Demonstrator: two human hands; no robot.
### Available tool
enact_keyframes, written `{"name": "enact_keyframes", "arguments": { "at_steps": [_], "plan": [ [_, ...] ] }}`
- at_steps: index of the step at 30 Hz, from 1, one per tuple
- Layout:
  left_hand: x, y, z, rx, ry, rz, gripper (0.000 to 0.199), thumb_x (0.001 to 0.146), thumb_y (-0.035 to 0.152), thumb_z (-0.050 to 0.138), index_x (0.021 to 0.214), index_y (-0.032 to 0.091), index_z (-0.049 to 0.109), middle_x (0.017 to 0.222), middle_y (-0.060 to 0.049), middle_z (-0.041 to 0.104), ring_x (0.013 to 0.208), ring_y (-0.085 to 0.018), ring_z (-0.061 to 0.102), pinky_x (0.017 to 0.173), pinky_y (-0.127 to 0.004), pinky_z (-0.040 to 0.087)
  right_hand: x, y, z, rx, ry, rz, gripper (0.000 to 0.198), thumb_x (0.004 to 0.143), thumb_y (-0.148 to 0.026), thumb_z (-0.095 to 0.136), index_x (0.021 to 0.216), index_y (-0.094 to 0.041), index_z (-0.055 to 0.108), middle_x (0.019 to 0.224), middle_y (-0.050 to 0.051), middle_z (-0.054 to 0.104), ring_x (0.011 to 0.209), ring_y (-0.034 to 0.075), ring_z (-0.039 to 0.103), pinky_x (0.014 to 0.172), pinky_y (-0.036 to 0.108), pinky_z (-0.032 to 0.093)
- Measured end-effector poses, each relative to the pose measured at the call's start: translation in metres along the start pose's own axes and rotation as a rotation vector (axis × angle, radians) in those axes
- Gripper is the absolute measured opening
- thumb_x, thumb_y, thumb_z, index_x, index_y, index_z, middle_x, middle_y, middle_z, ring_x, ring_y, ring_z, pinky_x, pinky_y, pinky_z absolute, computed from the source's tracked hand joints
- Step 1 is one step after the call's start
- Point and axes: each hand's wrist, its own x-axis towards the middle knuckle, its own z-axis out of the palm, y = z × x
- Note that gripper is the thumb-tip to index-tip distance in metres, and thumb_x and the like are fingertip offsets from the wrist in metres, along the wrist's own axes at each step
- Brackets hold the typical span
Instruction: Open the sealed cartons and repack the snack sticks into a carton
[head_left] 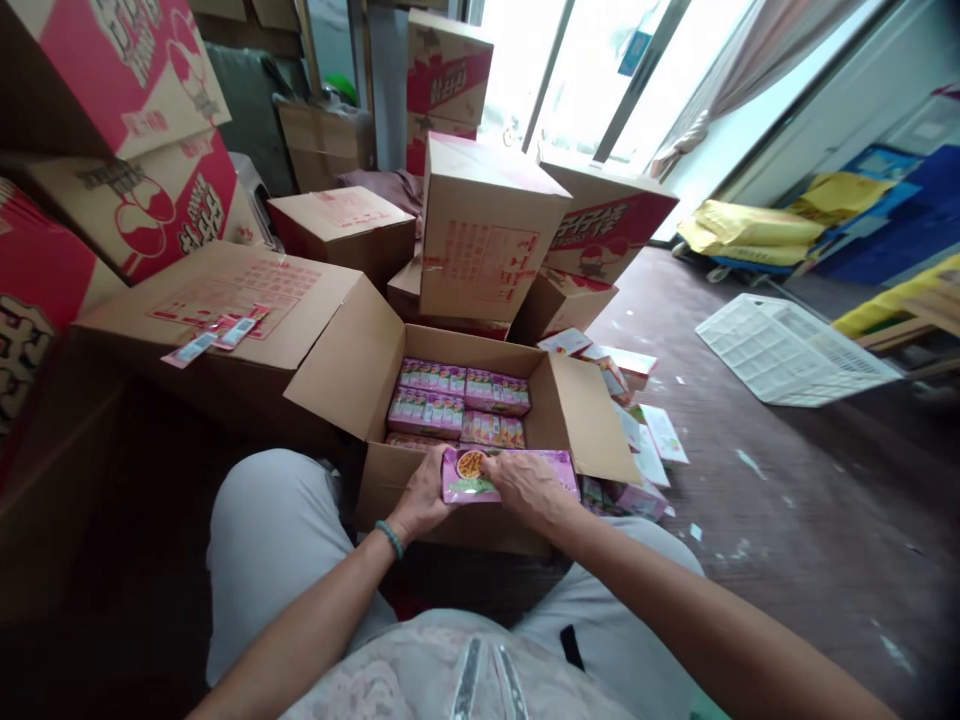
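Observation:
A purple pack (466, 488) with a round fruit picture and a shiny wrapped surface is held above the near side of an open cardboard carton (600, 420). My left hand (424, 497) grips the pack's left end. Across its top lies my right hand (529, 485), fingers curled and pressed onto the pack near the fruit picture; the fingertips are partly hidden. Inside the carton are several wrapped purple packs (426, 410), plus an orange-toned pack (493, 430). The carton's flaps are folded outward.
Left of the carton, two labelled strips (217, 335) lie on a closed box (277, 290). Stacked cartons (480, 230) stand behind. To the right, loose flattened packets (649, 450) lie on the floor; farther off are a white crate (787, 350) and a trolley with yellow sacks (750, 230).

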Motion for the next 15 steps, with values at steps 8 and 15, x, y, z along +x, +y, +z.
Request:
{"name": "enact_keyframes", "arguments": {
  "at_steps": [8,15],
  "plan": [
    [0.000,0.004,0.004,0.020,0.010,-0.034,0.060,0.069,0.023,0.067,0.121,0.021,0.036,0.113,-0.008,0.054,0.104,-0.022,0.056,0.094,-0.037,0.046,-0.059,0.112,0.042,0.089,0.023,0.145,0.032,0.084,-0.007,0.042,0.104,-0.018,0.064,0.082,0.010,0.067,0.074,0.021,0.064,0.063,0.028,0.040],
    [-0.005,-0.005,0.005,0.097,-0.060,-0.046,0.064,0.069,0.021,0.057,0.128,0.021,0.030,0.124,-0.013,0.052,0.113,-0.026,0.056,0.098,-0.041,0.046,-0.072,0.092,0.041,0.285,0.189,0.244,0.049,0.087,-0.048,0.055,0.125,-0.018,0.051,0.099,0.011,0.067,0.091,0.024,0.063,0.075,0.030,0.044]
  ]
}}
